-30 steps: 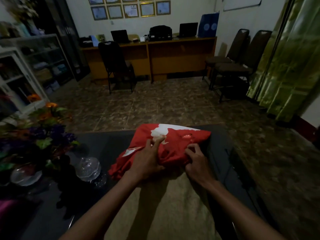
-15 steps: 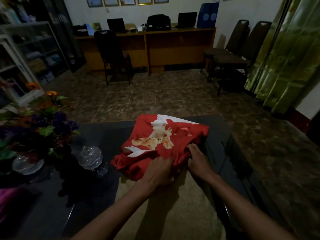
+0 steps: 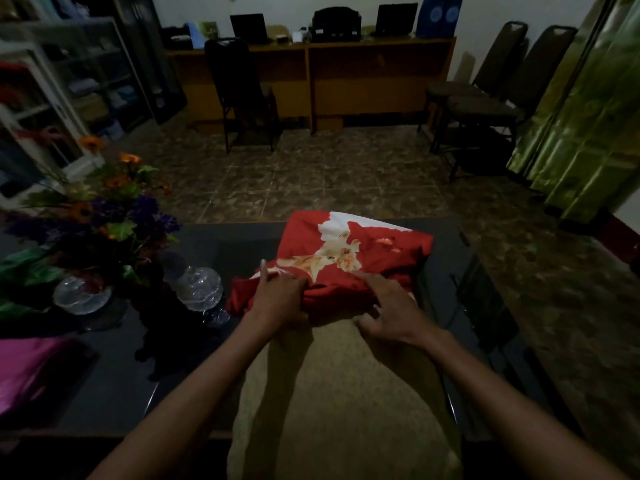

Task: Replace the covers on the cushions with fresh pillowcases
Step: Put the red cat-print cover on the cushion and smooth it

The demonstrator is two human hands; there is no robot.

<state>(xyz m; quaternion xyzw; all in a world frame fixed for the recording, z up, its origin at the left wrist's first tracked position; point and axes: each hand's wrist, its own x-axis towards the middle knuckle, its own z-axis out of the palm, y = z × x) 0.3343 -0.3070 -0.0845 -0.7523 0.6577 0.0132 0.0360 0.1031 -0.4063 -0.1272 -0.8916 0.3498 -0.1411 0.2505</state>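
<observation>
A beige cushion (image 3: pixel 346 393) lies lengthwise on the dark glass table (image 3: pixel 121 386), its near end toward me. A red pillowcase with a white and orange flower print (image 3: pixel 349 258) is bunched over the cushion's far end. My left hand (image 3: pixel 278 297) grips the pillowcase's gathered near edge on the left, fingers curled into the cloth. My right hand (image 3: pixel 389 306) rests on the bunched edge on the right, with fingers spread where the red cloth meets the beige cushion.
A bunch of artificial flowers (image 3: pixel 93 220) and cut-glass dishes (image 3: pixel 199 287) stand on the table to the left. Pink cloth (image 3: pixel 24 372) lies at the table's left edge. Beyond are tiled floor, a black chair (image 3: pixel 239 91), a wooden desk (image 3: pixel 346 77), chairs and a green curtain (image 3: pixel 585 109) on the right.
Both hands have drawn the pillowcase's bunched edge toward me along the cushion. The flower print has come into view. My right hand's fingers have spread out.
</observation>
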